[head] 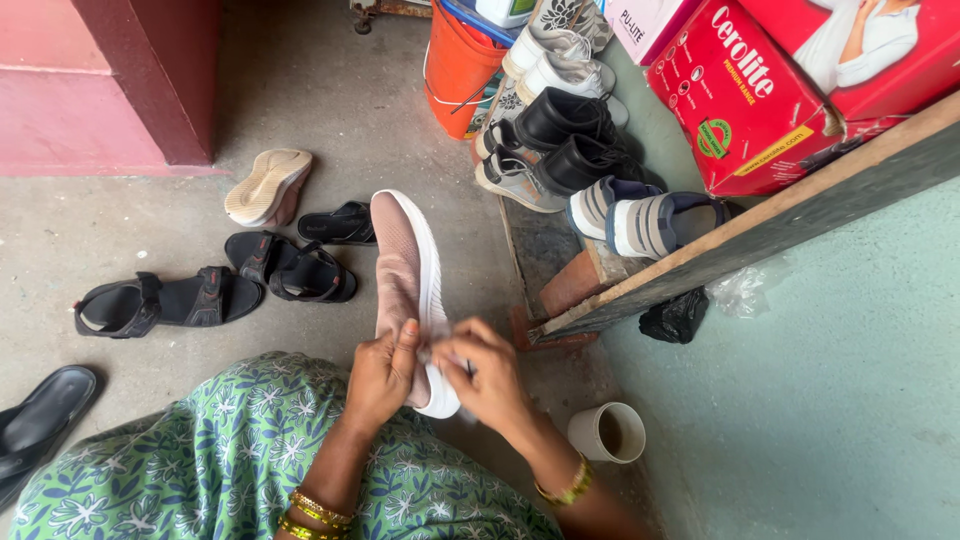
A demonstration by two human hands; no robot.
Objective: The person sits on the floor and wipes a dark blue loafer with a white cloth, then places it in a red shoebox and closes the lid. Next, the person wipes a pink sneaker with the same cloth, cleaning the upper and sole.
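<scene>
While seemingly pinching, hands hold shoe.

Pink shoe: matt knit cloth; floor: rough concrete.

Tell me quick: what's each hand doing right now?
Left hand: closed on the pink shoe near its heel.
Right hand: fingers pinched at the shoe's heel end.

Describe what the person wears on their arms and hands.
Both forearms are bare, with no sleeves or gloves. The left wrist carries a stack of gold-coloured bangles, some with green. The right wrist has a single gold-coloured bangle. No rings can be made out on the left hand or right hand.
</scene>
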